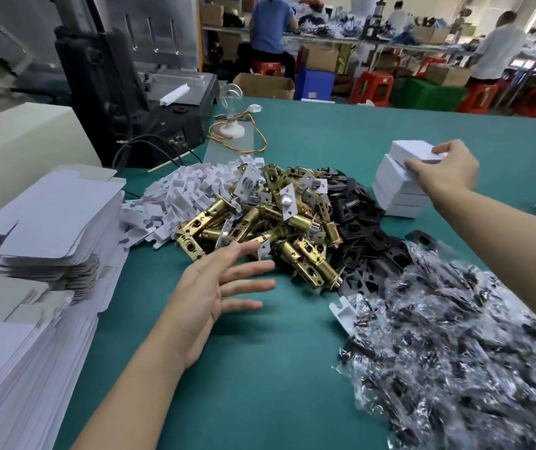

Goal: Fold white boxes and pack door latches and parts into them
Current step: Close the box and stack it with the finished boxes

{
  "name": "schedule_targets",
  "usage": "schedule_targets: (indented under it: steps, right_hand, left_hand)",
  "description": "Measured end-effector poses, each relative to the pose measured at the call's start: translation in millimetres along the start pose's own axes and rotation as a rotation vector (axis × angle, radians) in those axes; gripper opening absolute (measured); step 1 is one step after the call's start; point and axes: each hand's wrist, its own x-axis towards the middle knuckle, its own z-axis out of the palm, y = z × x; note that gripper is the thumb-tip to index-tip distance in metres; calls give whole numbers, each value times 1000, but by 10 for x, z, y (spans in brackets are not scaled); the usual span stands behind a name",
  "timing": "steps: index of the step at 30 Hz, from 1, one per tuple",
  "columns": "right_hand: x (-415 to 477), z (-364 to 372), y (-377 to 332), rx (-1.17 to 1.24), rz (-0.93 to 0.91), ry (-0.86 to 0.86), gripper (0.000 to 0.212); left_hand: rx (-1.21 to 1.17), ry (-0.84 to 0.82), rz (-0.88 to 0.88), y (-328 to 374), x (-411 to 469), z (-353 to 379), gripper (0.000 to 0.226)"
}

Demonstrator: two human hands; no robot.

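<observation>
The left hand [210, 297] is wide open and holds nothing. The gold latches [260, 228] lie just in front of it, so it is nearer. The right hand [445, 172], well apart, grips a white box [414, 151].

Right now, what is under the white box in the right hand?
The right hand holds the white box over a stack of closed white boxes on the green table. Whether they touch is unclear; the boxes' contents are hidden.

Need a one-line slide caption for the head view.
Right hand holds a folded white cardboard box atop the stack; open left hand hovers near brass door latches.
</observation>
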Motion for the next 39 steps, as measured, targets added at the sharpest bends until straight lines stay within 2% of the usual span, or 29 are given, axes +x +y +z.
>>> schedule_targets:
  steps: [5, 13, 23, 26, 28, 30, 32, 36, 39]
  right_hand:
    - [-26, 136, 127, -37, -9, -2, 56]
    - [-60, 181, 136, -89, -48, -21, 65]
    - [-52, 219, 81, -114, 18, 2, 65]
    - [-84, 225, 76, -155, 16, -31, 74]
    - [-144, 208, 10, -182, -23, 20, 76]
    - [-272, 184, -178, -111, -165, 86, 65]
    - [-516, 187, -504, 38, -405, 41, 49]
    - [-1371, 268, -1294, 158, -992, -245, 22]
    - [-2049, 403, -1710, 68, -1308, -535, 25]
  left_hand:
    - [25, 12, -23, -14, 27, 21, 55]
    - [67, -14, -17, -11, 20, 58, 41]
    - [72, -38, -25, -50, 5, 68, 51]
    - [70, -47, -22, -60, 8, 72, 52]
    - [71, -51, -18, -58, 3, 83, 50]
    - [70, -53, -20, -60, 5, 92, 49]
    - [70, -61, -20, -64, 16, 96, 47]
    - [72, -67, -40, -78, 40, 90, 40]
    - [43, -59, -52, -106, 52, 42, 44]
